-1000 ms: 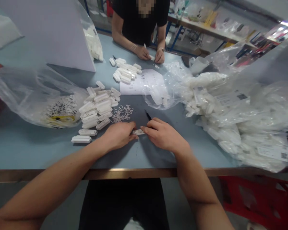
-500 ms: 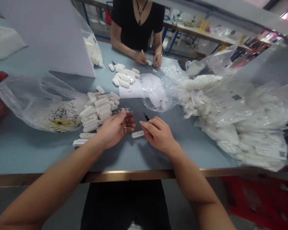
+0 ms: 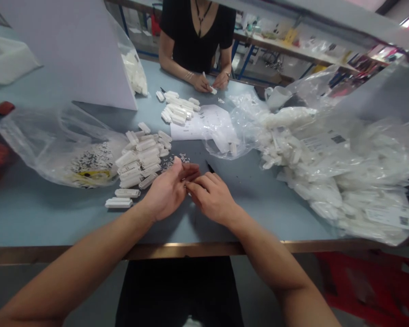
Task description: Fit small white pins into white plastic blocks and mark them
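My left hand [image 3: 168,188] is raised over the table, palm turned right, with the thumb up and the fingers loosely stretched out. My right hand [image 3: 214,199] is pinched, its fingertips at the left palm; whatever tiny thing they hold is too small to make out. The printed white plastic piece below is mostly hidden by the hands. A dark pen-like tool [image 3: 209,167] sticks out just beyond my right knuckles. Tiny white parts [image 3: 184,158] lie scattered past my left fingers. To their left is a heap of white plastic pieces [image 3: 146,152].
A clear bag of small black and white parts [image 3: 92,159] lies at left. Large bags of white pieces [image 3: 341,168] fill the right side. Across the table, a person in black [image 3: 197,41] handles similar pieces near a printed sheet [image 3: 187,131]. A grey divider [image 3: 71,50] stands at back left.
My right hand has moved left, bringing its pinched fingertips to my left palm. My left hand has shifted slightly right. The white piece between them is now mostly covered.
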`<state>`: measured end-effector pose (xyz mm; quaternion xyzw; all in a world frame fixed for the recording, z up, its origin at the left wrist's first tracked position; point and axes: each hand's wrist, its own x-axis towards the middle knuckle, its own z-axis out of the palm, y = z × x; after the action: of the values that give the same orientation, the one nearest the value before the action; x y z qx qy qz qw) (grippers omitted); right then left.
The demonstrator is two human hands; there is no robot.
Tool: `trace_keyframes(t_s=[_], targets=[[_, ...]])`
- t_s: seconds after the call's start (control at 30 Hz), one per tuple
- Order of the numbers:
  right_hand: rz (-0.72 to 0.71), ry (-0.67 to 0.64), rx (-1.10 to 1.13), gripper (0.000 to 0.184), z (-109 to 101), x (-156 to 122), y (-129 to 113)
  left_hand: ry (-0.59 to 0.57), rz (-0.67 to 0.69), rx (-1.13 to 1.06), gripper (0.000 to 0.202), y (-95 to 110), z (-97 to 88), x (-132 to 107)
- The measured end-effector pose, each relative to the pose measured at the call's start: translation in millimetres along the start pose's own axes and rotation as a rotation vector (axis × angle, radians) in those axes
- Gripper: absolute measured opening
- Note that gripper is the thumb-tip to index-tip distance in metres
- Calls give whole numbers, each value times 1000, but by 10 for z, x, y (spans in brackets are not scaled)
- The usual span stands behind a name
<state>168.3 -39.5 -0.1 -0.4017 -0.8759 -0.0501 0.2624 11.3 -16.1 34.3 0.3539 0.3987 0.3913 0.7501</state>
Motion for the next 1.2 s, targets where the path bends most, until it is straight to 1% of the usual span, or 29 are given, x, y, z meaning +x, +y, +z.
trace_keyframes(t_s=[0.1, 0.2, 0.3, 0.33, 0.4, 0.43, 0.5, 0.53, 0.57, 0.63, 0.7, 0.87, 0.97, 1.1, 1.2], targets=[[46, 41, 89, 20, 13, 24, -43, -14, -19, -87, 47, -15, 22, -22], [94, 53, 158, 21, 18, 37, -55, -44, -21, -132, 45, -56, 14, -15], [135, 70, 207, 18, -31, 19, 6, -60, 39, -123, 47, -94, -41, 22], [150, 75, 218, 16, -61, 7, 46, -58, 75, -81, 47, -100, -71, 39], [173, 53, 212, 16, -130, -23, 147, -41, 150, 131, 42, -100, -140, 74], [161, 6, 195, 16, -162, -38, 202, -29, 180, 316, 39, -96, -175, 91], [103, -154, 145, 16, -206, -66, 305, 8, 207, 726, 35, -84, -232, 122], [77, -222, 110, 16, -215, -78, 348, 17, 217, 888, 33, -79, -251, 136], [54, -273, 80, 16, -217, -89, 382, 22, 228, 1016, 32, -75, -264, 150], [17, -320, 34, 16, -205, -104, 425, 11, 254, 1168, 29, -72, -275, 173], [-19, -324, 16, 16, -187, -113, 442, -17, 274, 1244, 29, -71, -275, 190], [-103, -322, -5, 19, -172, -117, 449, -74, 292, 1341, 30, -61, -272, 198], [-139, -325, -33, 21, -183, -110, 444, -81, 305, 1361, 30, -57, -276, 196], [-150, -333, -59, 22, -203, -95, 422, -75, 338, 1369, 32, -60, -290, 201], [-150, -350, -36, 22, -220, -101, 428, -62, 324, 1372, 33, -56, -288, 201]])
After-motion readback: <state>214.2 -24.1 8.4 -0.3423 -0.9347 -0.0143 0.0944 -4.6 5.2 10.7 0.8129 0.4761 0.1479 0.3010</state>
